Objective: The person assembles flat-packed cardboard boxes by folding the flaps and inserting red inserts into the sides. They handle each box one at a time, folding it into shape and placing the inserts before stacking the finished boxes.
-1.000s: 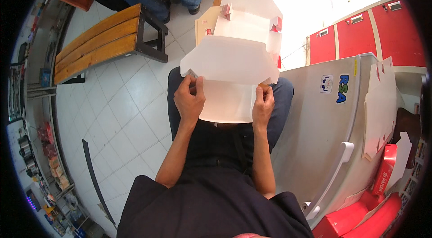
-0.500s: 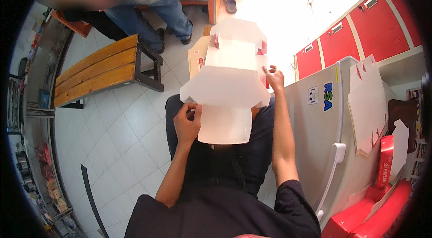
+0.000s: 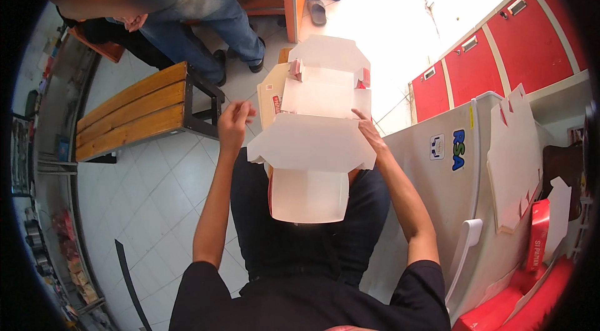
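Note:
A partly folded white cardboard box (image 3: pixel 325 101) lies over my knees and reaches forward. Its far lid panel stands with small red-edged corner tabs folded in, and its near wide panel (image 3: pixel 309 143) and front flap (image 3: pixel 309 196) spread toward me. To the left of the box, my left hand (image 3: pixel 235 120) is raised clear of it, fingers loosely bent and holding nothing. At the right edge, my right hand (image 3: pixel 369 128) touches the box by the fold, one finger stretched out; its other fingers are partly hidden. Under the box's left side lies flat printed cardboard (image 3: pixel 270 96).
A wooden bench (image 3: pixel 134 112) stands at left, a person in jeans (image 3: pixel 234 25) behind it. On my right is a white refrigerator (image 3: pixel 425 193) with flat box blanks (image 3: pixel 514 162) and red boxes (image 3: pixel 531 281) on top. Red lockers (image 3: pixel 525 37) line the far right.
My left hand has let go of the near panel's left corner and moved up and left. My right hand has come down and inward onto the box's right edge. The box appears slightly lower.

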The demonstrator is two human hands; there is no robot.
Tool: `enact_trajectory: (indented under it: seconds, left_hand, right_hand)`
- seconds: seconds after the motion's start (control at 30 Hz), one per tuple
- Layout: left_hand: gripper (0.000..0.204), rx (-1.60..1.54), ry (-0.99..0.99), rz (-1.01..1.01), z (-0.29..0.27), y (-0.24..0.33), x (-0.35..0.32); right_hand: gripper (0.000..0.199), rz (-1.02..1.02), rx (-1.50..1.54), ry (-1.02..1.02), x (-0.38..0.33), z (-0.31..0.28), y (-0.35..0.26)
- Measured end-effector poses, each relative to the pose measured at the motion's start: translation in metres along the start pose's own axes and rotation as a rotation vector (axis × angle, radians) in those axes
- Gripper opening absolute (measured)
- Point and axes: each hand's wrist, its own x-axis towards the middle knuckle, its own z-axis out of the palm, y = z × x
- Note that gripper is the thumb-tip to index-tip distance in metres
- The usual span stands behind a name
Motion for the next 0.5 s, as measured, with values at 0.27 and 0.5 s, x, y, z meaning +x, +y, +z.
enact_trajectory:
  seconds: [0.27,0.5]
  left_hand:
    - [0.033,0.694,-0.83,0.548,0.051,-0.054,0.072]
    - [0.054,0.941,-0.706,1.089,0.088,-0.025,0.044]
  right_hand:
    - [0.033,-0.176,-0.344,0.164,-0.003,0.011,0.013]
    - [0.039,-0.238,-0.7,0.153,-0.018,0.006,0.002]
